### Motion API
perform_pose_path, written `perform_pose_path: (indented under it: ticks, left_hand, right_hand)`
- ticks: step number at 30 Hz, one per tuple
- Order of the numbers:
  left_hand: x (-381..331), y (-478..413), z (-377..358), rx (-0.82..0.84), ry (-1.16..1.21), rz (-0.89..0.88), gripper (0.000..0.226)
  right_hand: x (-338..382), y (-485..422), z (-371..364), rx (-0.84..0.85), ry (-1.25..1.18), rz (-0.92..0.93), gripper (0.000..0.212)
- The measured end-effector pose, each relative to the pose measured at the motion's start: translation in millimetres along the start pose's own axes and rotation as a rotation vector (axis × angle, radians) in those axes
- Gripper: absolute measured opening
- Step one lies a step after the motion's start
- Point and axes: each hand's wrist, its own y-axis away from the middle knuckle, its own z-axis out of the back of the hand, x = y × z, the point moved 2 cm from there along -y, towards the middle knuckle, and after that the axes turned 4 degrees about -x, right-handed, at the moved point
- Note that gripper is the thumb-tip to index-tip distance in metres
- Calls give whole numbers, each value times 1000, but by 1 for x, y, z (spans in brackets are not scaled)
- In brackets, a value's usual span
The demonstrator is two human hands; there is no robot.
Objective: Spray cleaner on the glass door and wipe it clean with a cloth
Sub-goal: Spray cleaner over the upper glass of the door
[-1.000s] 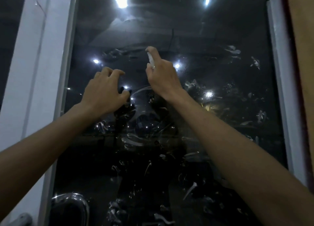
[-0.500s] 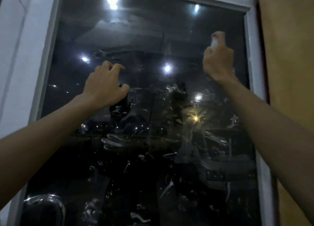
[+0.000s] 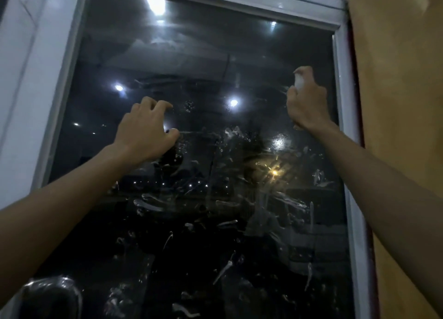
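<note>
The glass door [image 3: 206, 242] fills the view, dark, with reflected lights and smeared streaks and droplets of cleaner across its middle and lower part. My right hand [image 3: 308, 102] grips a small white spray bottle [image 3: 299, 82] near the pane's upper right corner, forefinger on top of the nozzle, which points at the glass. My left hand [image 3: 146, 131] is left of centre, its fingers curled against the pane over a dark cloth [image 3: 171, 156]. Only a small part of the cloth shows below the palm.
A white frame [image 3: 55, 83] borders the glass on the left, top and right. A yellow wall [image 3: 398, 107] stands close to the right of my right arm. A shiny rounded shape [image 3: 50, 297] shows at the pane's bottom left.
My right hand carried the spray bottle from the centre of the pane to its upper right, then slightly lower. My left hand has stayed about where it was.
</note>
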Motion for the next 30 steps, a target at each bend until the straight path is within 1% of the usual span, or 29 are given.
perform_pose_path:
  ticks: [2,4,8,11,14,17,20,23,26,30]
  left_hand:
    - [9,1,8,-7,-17,14,57]
    - [18,1,16,-9,-29,31,58]
    - [39,6,31,-16,-48,47,59]
    - [57,14,39,0,-73,62,58]
    - [78,28,47,-7,-71,77,58]
    - [100,48,53,6,-67,109,57]
    - [117,70,58,26,-61,141,57]
    - [129,90,57,55,-55,157,56]
    - [141,106,51,76,-44,153,56]
    - [150,125,37,121,-18,170,55]
  right_hand:
    - [16,7,-9,33,-8,47,30]
    - [35,16,-20,76,-43,133,31]
    - [81,41,-53,208,-145,301,41]
    - [120,62,-75,225,-194,391,43]
    - [153,85,-96,275,-261,407,38]
    - [171,114,-115,329,-309,391,31]
    - [173,148,-134,397,-314,336,27]
    - [172,181,-148,405,-312,303,35]
    - [175,210,-155,403,-313,338,41]
    - [173,239,-161,431,-347,311,30]
